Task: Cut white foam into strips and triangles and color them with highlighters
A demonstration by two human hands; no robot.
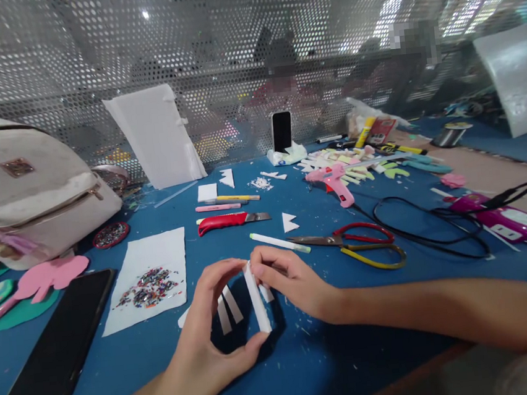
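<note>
A narrow white strip (257,300) is held upright on edge above the blue table. My left hand (211,333) grips it end to end, the thumb at its near end and the fingertips at its far end. My right hand (290,275) is closed at the strip's far end, thumb and fingers pinched there; part of a white piece shows just below these fingers. Beneath and between the hands, more white strips (233,304) lie on the table, partly hidden by my left hand.
Red-and-yellow scissors (365,242), a white-green marker (280,243) and a red cutter (228,222) lie beyond the hands. A pink glue gun (334,184) with black cable is at the right. Left are a paper with glitter (170,247), a tablet (58,347) and a backpack (33,176).
</note>
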